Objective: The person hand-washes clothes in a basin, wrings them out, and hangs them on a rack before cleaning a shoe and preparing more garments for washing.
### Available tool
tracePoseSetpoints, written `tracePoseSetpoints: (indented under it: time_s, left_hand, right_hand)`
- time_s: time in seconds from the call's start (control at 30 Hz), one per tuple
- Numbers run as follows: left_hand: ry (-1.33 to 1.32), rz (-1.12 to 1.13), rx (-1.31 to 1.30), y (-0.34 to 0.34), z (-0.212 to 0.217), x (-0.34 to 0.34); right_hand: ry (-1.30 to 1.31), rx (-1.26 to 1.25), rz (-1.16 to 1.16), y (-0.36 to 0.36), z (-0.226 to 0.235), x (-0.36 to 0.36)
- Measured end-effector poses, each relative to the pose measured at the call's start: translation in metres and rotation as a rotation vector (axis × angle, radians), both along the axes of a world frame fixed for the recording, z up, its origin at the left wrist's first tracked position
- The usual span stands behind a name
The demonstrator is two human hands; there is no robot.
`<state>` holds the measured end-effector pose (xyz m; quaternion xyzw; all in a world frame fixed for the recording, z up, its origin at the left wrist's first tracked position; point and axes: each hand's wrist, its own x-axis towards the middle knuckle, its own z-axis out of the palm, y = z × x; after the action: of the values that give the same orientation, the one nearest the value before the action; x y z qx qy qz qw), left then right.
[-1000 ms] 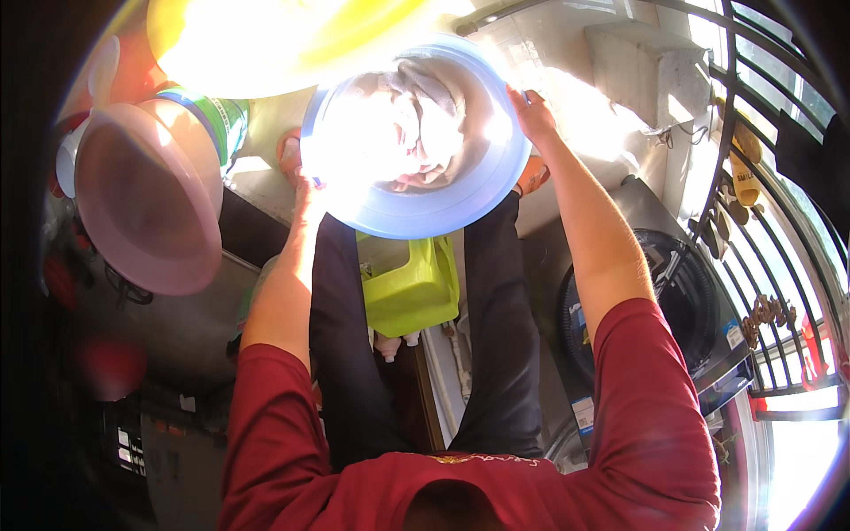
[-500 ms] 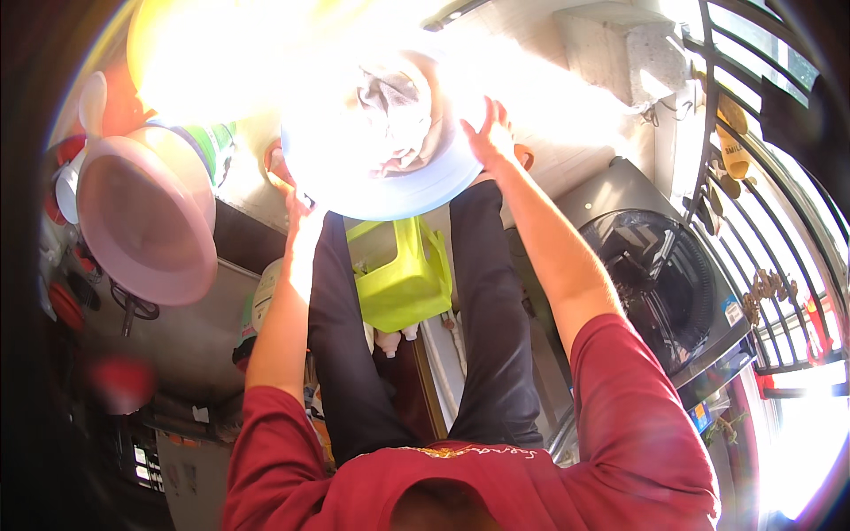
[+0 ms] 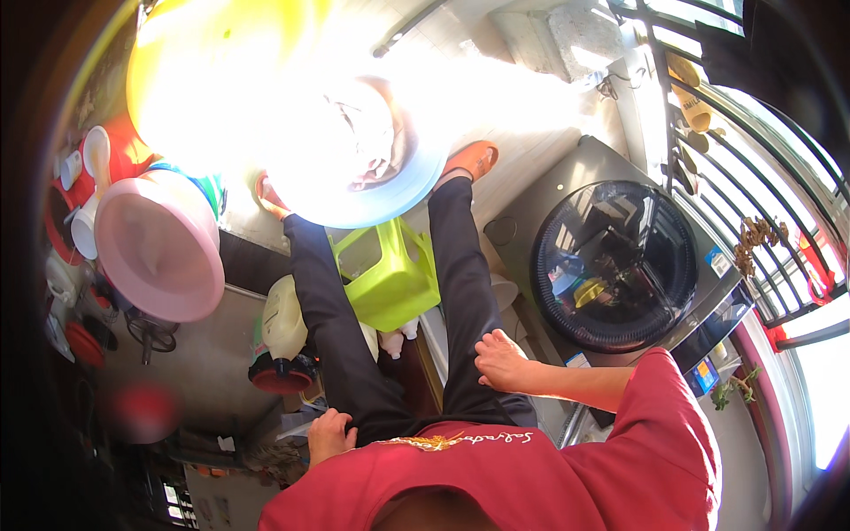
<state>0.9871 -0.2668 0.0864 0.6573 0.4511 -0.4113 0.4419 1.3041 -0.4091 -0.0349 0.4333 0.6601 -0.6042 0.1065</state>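
Observation:
A light-blue basin [image 3: 387, 196] with crumpled pale cloth [image 3: 367, 133] in it stands in glaring sunlight beyond the lime-green plastic stool [image 3: 394, 288], between my feet. Its far rim is lost in the glare. My left hand [image 3: 331, 435] is by my left hip, with nothing in it and its fingers loosely bent. Over my right thigh hovers my right hand [image 3: 502, 360], empty too, its fingers half curled and the thumb apart. Neither hand touches the basin.
To the right is a grey top-loading washing machine [image 3: 567, 190] with a dark round lid. A pink basin [image 3: 159, 252] and a big yellow tub [image 3: 204, 53] are at the left. A cream jug [image 3: 283, 319] stands by my left leg. Window bars [image 3: 735, 203] line the right.
Both hands have let go of the blue basin and drawn back toward my body. The basin now sits lower, and my orange slippers show beside it.

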Motion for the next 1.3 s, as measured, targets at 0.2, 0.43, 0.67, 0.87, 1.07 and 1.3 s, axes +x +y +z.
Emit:
tracePoseSetpoints:
  time_s: [0.2, 0.43, 0.67, 0.87, 1.07, 1.3]
  left_hand:
    - [0.009, 0.021, -0.111, 0.004, -0.012, 0.000]
    - [0.016, 0.079, -0.516, 0.001, 0.015, -0.034]
    - [-0.053, 0.085, -0.548, 0.053, -0.005, -0.004]
    - [-0.671, 0.367, 0.033, 0.154, -0.163, 0.139]
    - [-0.744, 0.189, 0.030, 0.134, -0.260, 0.132]
    - [-0.766, 0.170, 0.093, 0.141, -0.284, 0.127]
  right_hand:
    - [-0.032, -0.038, 0.093, 0.005, -0.011, -0.015]
    - [0.223, -0.233, 0.157, -0.032, 0.046, 0.004]
    - [0.182, -0.110, 0.140, 0.011, -0.002, 0.006]
    - [0.116, 0.388, -0.913, 0.132, -0.136, -0.019]
    - [-0.008, 0.384, -0.560, 0.117, -0.242, -0.021]
    - [-0.191, 0.559, -0.621, 0.131, -0.252, 0.008]
